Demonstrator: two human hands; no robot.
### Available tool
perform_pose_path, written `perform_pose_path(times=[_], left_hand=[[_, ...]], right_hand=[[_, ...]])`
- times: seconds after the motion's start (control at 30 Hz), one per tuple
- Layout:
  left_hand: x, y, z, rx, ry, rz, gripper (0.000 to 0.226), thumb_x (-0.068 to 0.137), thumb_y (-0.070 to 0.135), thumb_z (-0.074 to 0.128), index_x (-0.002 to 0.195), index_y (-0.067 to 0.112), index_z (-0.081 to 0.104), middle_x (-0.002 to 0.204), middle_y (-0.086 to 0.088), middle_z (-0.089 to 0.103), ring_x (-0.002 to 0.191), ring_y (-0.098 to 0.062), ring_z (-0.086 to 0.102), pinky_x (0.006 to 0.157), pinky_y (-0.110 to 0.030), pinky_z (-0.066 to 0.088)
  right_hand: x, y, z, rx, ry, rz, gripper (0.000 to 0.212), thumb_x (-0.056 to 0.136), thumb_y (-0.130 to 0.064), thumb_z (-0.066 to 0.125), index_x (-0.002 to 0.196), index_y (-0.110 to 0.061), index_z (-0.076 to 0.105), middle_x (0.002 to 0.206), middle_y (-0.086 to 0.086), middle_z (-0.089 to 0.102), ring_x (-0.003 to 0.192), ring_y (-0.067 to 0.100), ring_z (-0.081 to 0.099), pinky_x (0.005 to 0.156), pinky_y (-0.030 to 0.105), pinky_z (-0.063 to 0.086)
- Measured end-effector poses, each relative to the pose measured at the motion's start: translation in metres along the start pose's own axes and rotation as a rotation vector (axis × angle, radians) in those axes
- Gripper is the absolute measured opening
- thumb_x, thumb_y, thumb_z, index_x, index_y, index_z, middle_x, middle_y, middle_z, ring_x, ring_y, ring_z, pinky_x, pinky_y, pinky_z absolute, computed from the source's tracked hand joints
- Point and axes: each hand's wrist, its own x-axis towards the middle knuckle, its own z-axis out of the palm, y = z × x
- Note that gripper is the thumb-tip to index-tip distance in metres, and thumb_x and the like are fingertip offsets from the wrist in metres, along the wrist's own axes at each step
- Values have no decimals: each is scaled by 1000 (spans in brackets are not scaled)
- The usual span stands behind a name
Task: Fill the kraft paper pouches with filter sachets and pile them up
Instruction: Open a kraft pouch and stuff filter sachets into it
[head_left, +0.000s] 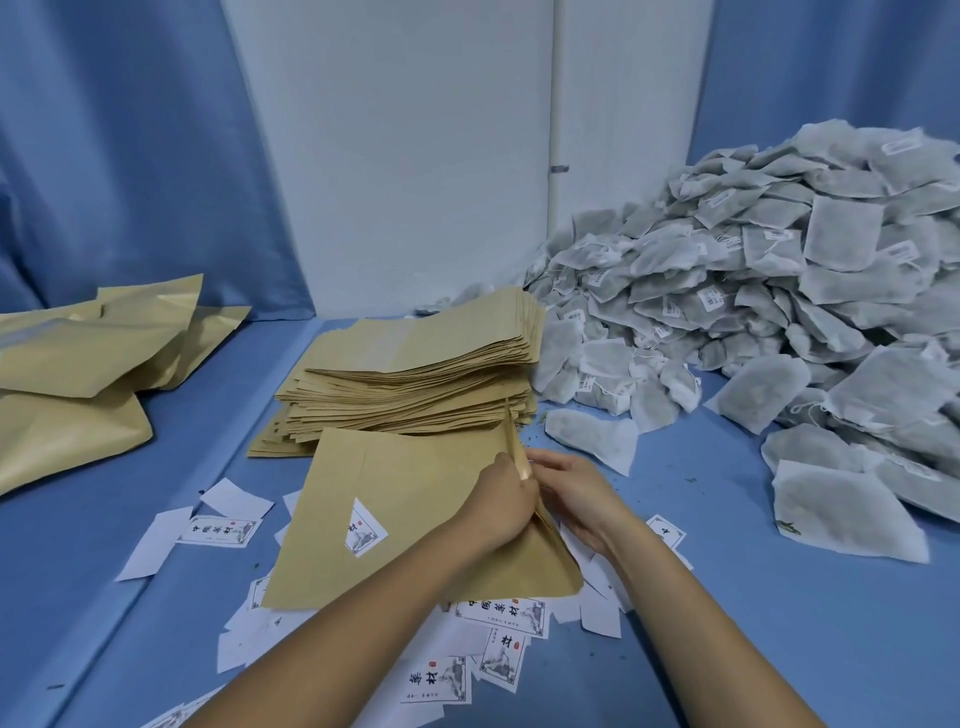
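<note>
Through the head camera I read this as the opening step on one more bag. A kraft pouch (410, 499) lies flat on the blue table (727, 623), just in front of the stack of empty pouches (415, 364) and on top of scattered printed slips (221, 531). Both hands meet at its right edge. The left hand (501, 501) pinches the raised lip of the mouth, which stands up as a thin strip. The right hand (574, 491) sits just beside it at the same edge, but its fingertips are tucked behind the paper and the other hand, so I cannot tell whether it grips the lower lip or only steadies it.

I judge the job to be in its early part. A few puffed filled pouches (78, 364) lie overlapping at far left (more a loose spread than a neat pile). The empty stack is tall, and the heap of filter sachets (779, 291) on the right is large and runs out of frame. No sachet is in either hand, so this pouch has yet to be filled.

The filled pouches are cut off by the left border, so I cannot count them. I cannot see into the pouch mouth or how far it has parted. The print on the slips is too small to read.
</note>
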Motion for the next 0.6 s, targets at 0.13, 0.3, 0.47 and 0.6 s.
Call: perform_pose_path(times=[0.13,0.3,0.47,0.6], left_hand=[[1,4,4,75,32,-18,24,99,14,38,111,-4,47,106,-25,60,90,-39,64,72,-40,52],[6,16,-1,103,-3,-47,24,96,17,42,91,-2,57,77,-18,61,76,-36,65,68,-37,51],[3,20,10,-115,38,-11,28,96,14,40,68,11,44,57,-9,56,46,-19,58,50,-28,48],[0,13,15,-269,103,-38,29,93,8,38,65,11,44,49,-6,55,36,-12,55,41,-18,44]], right_hand=[[2,5,-6,-201,146,-27,16,90,0,56,100,0,69,89,15,70,77,18,64,72,22,51],[4,2,-3,-549,293,-122,21,87,2,48,73,-9,59,77,12,63,73,18,54,69,30,40],[4,-3,-6,-494,371,-104,22,83,7,40,74,-10,51,67,7,52,70,22,50,67,32,39],[3,-2,-6,-351,355,-37,22,84,7,40,72,-10,47,76,17,52,73,29,49,70,42,39]])
